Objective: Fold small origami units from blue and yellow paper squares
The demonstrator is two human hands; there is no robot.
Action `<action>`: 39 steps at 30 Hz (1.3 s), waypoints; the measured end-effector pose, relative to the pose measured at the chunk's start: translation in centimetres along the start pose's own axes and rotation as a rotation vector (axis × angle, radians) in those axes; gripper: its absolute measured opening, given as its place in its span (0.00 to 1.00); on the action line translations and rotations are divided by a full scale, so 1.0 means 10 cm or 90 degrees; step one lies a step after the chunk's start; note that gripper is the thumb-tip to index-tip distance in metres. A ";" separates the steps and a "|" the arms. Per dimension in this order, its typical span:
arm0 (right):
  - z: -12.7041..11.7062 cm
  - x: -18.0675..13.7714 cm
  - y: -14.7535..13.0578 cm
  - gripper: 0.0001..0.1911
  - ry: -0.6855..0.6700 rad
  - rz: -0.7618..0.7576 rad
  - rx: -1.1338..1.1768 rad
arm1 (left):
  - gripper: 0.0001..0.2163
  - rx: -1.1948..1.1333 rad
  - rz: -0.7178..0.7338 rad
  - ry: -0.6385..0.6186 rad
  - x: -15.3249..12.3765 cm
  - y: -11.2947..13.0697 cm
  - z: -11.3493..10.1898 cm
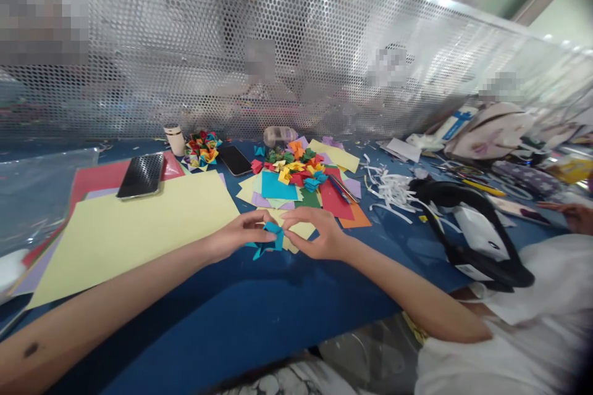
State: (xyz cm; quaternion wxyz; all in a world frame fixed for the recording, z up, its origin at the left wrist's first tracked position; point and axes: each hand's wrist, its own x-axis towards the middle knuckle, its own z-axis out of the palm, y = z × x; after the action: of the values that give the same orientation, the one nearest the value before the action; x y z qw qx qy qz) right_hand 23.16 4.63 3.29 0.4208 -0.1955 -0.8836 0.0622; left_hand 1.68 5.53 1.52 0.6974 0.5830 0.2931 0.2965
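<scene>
A folded blue origami paper piece point(277, 236) is held up between both hands above the blue table point(259, 321). My left hand point(241, 236) pinches its left side between thumb and fingers. At its right edge, the thumb and forefinger of my right hand point(319, 233) close on the same piece. More folded blue paper point(259, 250) shows just below my left fingers; whether it is joined to the held piece I cannot tell. Behind the hands lie a flat blue square point(279, 186) on other coloured sheets and a pile of folded paper pieces point(299, 168).
Large yellow sheets point(139, 222) spread out at left, with a phone point(141, 176) on them. Another phone point(235, 160) lies farther back. White paper strips point(391, 188) and a black headset-like band point(477, 234) are at right. A perforated metal screen point(296, 43) stands behind. Someone's hand point(574, 216) appears far right.
</scene>
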 end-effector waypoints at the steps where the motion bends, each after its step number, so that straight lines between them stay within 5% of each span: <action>1: 0.01 0.00 0.00 0.17 -0.004 -0.016 -0.014 | 0.14 -0.007 -0.002 0.004 0.00 -0.01 0.00; 16: -0.02 0.05 -0.12 0.18 -0.142 -0.268 -0.209 | 0.12 0.068 -0.046 0.049 -0.27 0.18 0.04; 18: -0.02 0.09 0.00 0.17 -0.211 -0.194 -0.225 | 0.11 0.073 -0.055 0.085 -0.37 0.17 0.04; 21: -0.04 0.19 0.40 0.14 -0.235 0.126 -0.317 | 0.12 0.075 -0.076 0.157 -0.51 0.13 0.02; 27: -0.06 0.31 1.13 0.18 -0.201 0.319 -0.329 | 0.13 0.055 -0.094 0.273 -0.65 0.04 0.01; 34: -0.13 0.29 0.92 0.12 -0.029 0.417 -0.133 | 0.13 0.057 -0.056 0.273 -0.61 -0.01 0.09; 39: 0.14 0.29 0.56 0.11 0.007 0.463 0.123 | 0.14 0.114 0.025 0.227 -0.47 0.02 0.15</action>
State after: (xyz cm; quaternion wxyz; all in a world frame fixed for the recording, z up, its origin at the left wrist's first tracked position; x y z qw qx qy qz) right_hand 22.06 11.02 2.94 0.3926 -0.4559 -0.7443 0.2898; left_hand -0.25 1.05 2.24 0.5739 0.5863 0.4257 0.3817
